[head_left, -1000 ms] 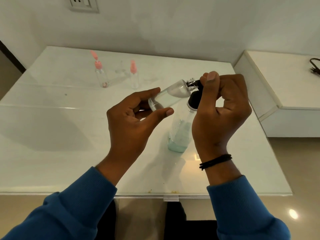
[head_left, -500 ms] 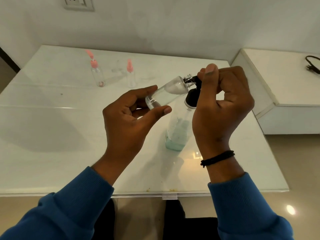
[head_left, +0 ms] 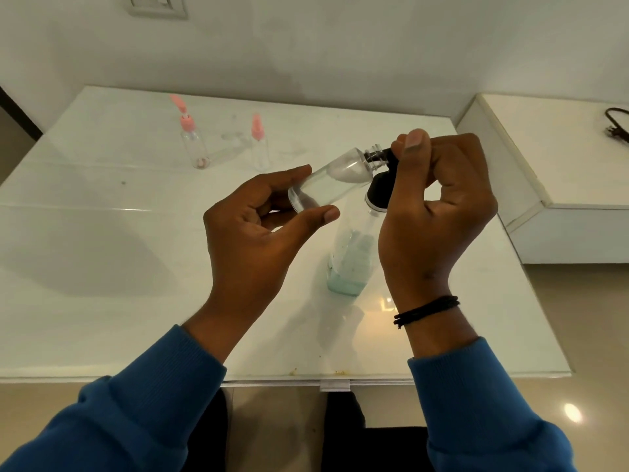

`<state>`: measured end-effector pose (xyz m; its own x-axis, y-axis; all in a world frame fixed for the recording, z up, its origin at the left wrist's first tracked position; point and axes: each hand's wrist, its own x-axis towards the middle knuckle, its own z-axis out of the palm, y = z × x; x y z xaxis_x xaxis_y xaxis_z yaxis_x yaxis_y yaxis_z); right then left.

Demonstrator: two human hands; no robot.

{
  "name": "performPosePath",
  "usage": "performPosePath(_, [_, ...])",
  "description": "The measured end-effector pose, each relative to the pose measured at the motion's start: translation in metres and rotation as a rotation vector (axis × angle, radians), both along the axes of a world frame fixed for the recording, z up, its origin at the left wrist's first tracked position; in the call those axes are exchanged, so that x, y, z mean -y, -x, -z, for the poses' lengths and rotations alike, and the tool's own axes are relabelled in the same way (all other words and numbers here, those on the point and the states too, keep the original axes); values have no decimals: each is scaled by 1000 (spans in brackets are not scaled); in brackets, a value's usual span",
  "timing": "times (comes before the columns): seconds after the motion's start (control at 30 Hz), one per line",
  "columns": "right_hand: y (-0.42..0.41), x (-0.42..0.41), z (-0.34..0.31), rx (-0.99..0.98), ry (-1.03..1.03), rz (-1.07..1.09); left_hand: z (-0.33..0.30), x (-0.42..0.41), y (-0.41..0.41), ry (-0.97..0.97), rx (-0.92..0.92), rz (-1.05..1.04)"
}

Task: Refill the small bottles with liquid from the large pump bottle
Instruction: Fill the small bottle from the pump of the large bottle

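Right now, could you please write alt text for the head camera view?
A left hand tilts a small clear bottle so its neck meets the black nozzle of a large pump bottle, which the right hand grips. Two pink-capped bottles stand farther back on the white table.

A white wall rises behind a glossy white table, which takes up most of the view. High on the wall at the left sits a pale socket plate. To the right of the table, close by, stands a lower white cabinet with a dark cable lying on its top. The floor is beige and polished, with a bright lamp reflection at lower right. A dark strip runs at the far left edge.
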<state>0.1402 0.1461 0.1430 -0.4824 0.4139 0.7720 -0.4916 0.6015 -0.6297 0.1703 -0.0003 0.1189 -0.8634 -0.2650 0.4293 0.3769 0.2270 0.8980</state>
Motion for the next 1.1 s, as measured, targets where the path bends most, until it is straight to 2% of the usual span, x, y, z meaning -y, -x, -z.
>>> performPosePath(1.1, [-1,-1,-3,-24,-74,27,0,-3,-2,14,-26,-13])
